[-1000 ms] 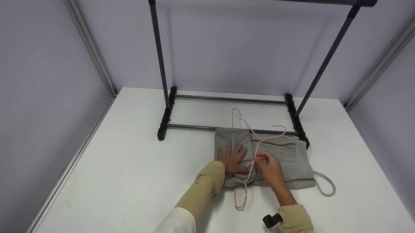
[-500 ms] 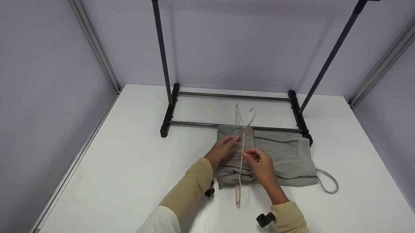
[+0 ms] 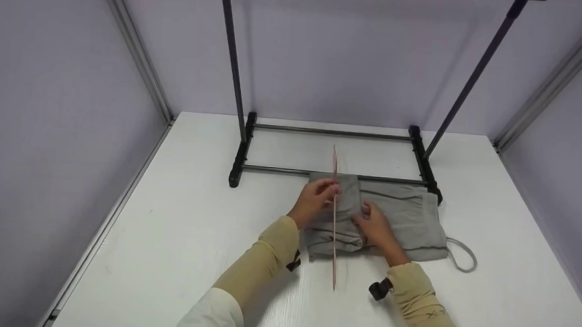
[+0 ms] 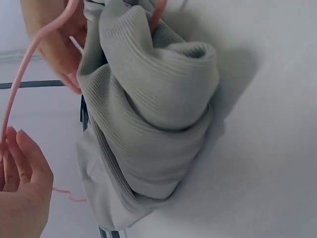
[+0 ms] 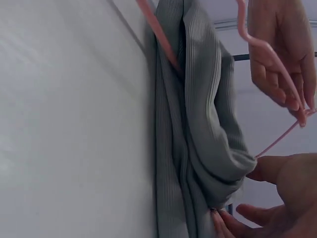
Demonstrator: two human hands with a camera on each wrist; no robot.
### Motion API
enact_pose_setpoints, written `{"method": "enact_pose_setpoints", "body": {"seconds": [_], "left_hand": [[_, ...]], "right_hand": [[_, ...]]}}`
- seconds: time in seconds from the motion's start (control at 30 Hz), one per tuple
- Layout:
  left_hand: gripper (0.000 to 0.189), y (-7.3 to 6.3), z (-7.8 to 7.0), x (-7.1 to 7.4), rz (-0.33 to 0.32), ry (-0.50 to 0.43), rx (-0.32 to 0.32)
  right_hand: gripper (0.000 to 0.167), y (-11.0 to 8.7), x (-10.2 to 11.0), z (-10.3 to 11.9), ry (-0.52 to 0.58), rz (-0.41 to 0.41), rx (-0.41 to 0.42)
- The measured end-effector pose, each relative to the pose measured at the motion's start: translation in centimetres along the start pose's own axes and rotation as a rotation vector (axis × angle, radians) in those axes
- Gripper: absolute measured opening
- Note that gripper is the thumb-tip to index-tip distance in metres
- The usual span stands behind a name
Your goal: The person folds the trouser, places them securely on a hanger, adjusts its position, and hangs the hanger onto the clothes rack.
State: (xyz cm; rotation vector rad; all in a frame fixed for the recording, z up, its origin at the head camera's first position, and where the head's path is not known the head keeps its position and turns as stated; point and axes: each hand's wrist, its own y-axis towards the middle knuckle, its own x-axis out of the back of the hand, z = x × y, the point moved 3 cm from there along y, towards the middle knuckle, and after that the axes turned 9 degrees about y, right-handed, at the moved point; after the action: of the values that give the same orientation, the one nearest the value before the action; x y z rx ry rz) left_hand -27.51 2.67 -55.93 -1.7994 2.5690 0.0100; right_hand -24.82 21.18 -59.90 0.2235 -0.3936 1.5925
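Observation:
Grey ribbed trousers (image 3: 401,219) lie folded on the table, a cord loop (image 3: 463,255) at their right end. A pink clothes hanger (image 3: 335,220) stands edge-on over their left part; its lower bar (image 5: 161,37) passes inside the fold of the fabric. Near the hanger's neck, my left hand (image 3: 314,202) pinches the pink wire, as the right wrist view also shows. To the right, my right hand (image 3: 377,230) holds the edge of the folded fabric between thumb and fingers. Part of the fingers is hidden by cloth in the right wrist view.
A dark metal garment rack (image 3: 424,165) stands behind, its front base bar (image 3: 275,169) touching or close behind the trousers. Pale walls (image 3: 75,97) enclose the white table (image 3: 193,228) at the back and both sides.
My left hand has risen from flat on the trousers and taken the hanger. The hanger has swung from leaning right to edge-on. My right hand has left it and gripped the fabric.

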Motion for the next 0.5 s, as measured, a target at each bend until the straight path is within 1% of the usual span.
{"method": "enact_pose_setpoints", "body": {"seconds": [0.1,0.17,0.23,0.27,0.3,0.37,0.4,0.43,0.47,0.5], "left_hand": [[0.022,-0.5,-0.9,0.2,-0.038,0.026,-0.012],[0.019,-0.7,-1.5,0.4,-0.060,0.052,-0.011],[0.019,-0.9,-1.8,0.6,-0.074,0.079,-0.006],[0.018,-0.7,-1.7,0.7,-0.081,0.097,-0.009],[0.018,-0.5,-1.4,0.8,-0.087,0.112,-0.013],[0.017,-0.1,-0.6,1.1,-0.104,0.139,-0.019],[0.017,0.1,-0.2,1.2,-0.109,0.148,-0.022],[0.017,0.3,0.2,1.3,-0.114,0.158,-0.026],[0.018,0.4,0.5,1.4,-0.120,0.171,-0.029],[0.021,0.4,0.6,1.5,-0.122,0.173,-0.026]], "right_hand": [[0.058,0.6,0.1,-0.6,0.045,0.035,-0.082],[0.054,1.1,0.1,-0.5,0.094,0.034,-0.104],[0.034,1.5,0.0,-0.3,0.141,0.037,-0.118],[0.025,1.7,-0.1,-0.1,0.143,0.036,-0.111],[0.024,1.9,-0.2,0.2,0.144,0.036,-0.099],[0.035,2.0,-0.3,0.8,0.171,0.032,-0.078],[0.034,1.9,-0.3,1.0,0.183,0.031,-0.081],[0.030,1.9,-0.2,1.4,0.171,0.027,-0.072],[0.027,1.8,-0.2,1.9,0.186,0.024,-0.069],[0.031,1.7,-0.1,2.4,0.199,0.023,-0.065]]}}
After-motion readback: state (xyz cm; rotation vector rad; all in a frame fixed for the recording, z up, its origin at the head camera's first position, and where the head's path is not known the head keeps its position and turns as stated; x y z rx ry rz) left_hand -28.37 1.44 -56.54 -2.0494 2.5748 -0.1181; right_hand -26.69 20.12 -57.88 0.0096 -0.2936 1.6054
